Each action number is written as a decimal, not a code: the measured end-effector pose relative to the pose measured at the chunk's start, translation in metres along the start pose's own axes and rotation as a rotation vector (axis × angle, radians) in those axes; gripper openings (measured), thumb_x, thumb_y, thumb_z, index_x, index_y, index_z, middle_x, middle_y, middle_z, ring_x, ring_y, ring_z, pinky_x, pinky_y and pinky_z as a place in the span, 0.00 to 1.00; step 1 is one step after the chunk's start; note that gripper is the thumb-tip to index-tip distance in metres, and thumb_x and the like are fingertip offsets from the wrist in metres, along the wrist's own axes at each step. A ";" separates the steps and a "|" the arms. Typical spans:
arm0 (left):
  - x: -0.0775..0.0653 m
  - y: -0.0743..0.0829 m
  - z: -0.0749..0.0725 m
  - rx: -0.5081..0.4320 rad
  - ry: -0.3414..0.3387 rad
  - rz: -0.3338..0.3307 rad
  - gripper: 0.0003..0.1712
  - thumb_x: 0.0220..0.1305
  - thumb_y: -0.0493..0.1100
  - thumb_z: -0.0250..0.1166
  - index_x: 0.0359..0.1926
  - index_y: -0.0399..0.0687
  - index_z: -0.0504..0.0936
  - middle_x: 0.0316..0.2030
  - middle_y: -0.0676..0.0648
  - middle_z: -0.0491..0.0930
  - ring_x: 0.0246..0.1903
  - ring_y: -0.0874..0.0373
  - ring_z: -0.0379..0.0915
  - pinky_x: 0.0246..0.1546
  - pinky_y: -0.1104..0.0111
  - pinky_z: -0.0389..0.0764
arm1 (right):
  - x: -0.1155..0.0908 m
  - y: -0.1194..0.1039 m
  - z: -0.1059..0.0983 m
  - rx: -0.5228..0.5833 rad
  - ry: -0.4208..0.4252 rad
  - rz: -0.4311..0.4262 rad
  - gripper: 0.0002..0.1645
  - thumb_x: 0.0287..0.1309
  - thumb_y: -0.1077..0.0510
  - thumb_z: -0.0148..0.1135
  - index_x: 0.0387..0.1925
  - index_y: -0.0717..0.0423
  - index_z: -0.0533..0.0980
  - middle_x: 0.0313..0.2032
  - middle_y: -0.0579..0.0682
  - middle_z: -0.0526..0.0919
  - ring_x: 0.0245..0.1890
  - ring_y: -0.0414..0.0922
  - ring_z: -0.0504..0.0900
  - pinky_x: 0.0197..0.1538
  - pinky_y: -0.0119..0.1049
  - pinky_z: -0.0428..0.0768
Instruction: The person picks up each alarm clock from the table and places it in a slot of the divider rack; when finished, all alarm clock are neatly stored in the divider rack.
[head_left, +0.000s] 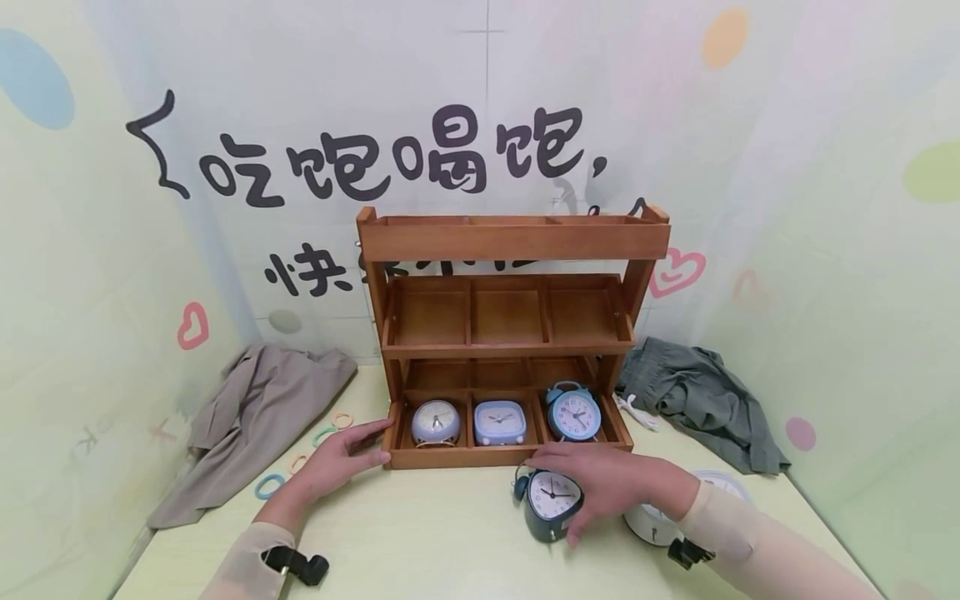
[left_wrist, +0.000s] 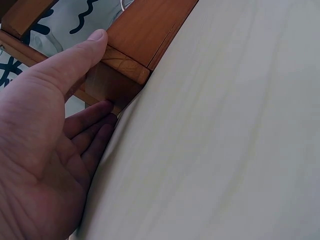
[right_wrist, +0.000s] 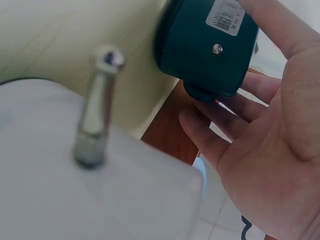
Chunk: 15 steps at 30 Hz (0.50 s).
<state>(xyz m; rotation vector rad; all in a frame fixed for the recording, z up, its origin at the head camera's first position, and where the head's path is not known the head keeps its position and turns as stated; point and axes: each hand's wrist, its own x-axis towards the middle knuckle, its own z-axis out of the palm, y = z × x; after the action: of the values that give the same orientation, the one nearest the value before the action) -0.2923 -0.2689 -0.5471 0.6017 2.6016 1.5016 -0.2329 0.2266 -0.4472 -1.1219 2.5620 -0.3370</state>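
The right hand (head_left: 600, 479) is clamped on a dark green alarm clock (head_left: 553, 500), with the thumb at its side and the other fingers round its upper part. This clock is tilted backward, so its white dial looks upward; whether it touches the desk (head_left: 420, 537), I cannot tell. The right wrist view shows on its body a barcode sticker (right_wrist: 225, 17) and one small metal screw (right_wrist: 217, 49).

At about 12 o'clock from this clock is the wooden rack (head_left: 450, 457), which has three tiers. The left hand (head_left: 341, 458), at about 9 o'clock from the green clock, touches the end of the lowest tier; its thumb and fingers are apart, and the fingers are nearly straight.

In this lowest tier each front compartment holds one clock: a round pale blue clock (head_left: 436, 423) on the 9 o'clock side, a squarish light blue clock (head_left: 500, 423) in the middle, and a blue twin-bell alarm clock (head_left: 574, 415) on the 3 o'clock side.

At about 3 o'clock from the green clock is a white clock (head_left: 651, 527), partly hidden under the right forearm. A grey-brown cloth (head_left: 262, 417) lies at the rack's 9 o'clock side, and a grey-green cloth (head_left: 697, 404) at its 3 o'clock side.
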 end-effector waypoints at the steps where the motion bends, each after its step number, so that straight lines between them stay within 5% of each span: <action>1: 0.000 0.000 0.000 0.001 0.001 0.002 0.36 0.75 0.54 0.77 0.79 0.57 0.79 0.78 0.46 0.75 0.78 0.41 0.69 0.80 0.41 0.67 | 0.001 0.001 0.001 -0.010 0.002 -0.004 0.68 0.49 0.26 0.86 0.86 0.42 0.66 0.83 0.49 0.67 0.81 0.54 0.69 0.80 0.58 0.72; 9: 0.000 0.000 0.000 -0.002 -0.005 0.005 0.36 0.75 0.53 0.76 0.80 0.56 0.78 0.78 0.46 0.75 0.79 0.41 0.68 0.80 0.45 0.68 | 0.004 0.003 0.005 -0.021 0.006 -0.008 0.65 0.49 0.29 0.88 0.84 0.39 0.69 0.81 0.46 0.71 0.80 0.50 0.70 0.79 0.55 0.73; 15: 0.000 0.000 0.001 -0.013 -0.001 -0.002 0.36 0.75 0.53 0.76 0.80 0.56 0.79 0.78 0.46 0.75 0.78 0.41 0.69 0.80 0.46 0.68 | 0.006 0.005 0.011 -0.043 0.035 -0.059 0.66 0.48 0.32 0.90 0.84 0.47 0.69 0.79 0.46 0.73 0.78 0.50 0.72 0.80 0.51 0.73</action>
<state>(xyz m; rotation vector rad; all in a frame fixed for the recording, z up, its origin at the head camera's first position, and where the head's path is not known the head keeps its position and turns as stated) -0.2921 -0.2680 -0.5478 0.5982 2.5883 1.5163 -0.2357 0.2247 -0.4601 -1.2196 2.5814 -0.3203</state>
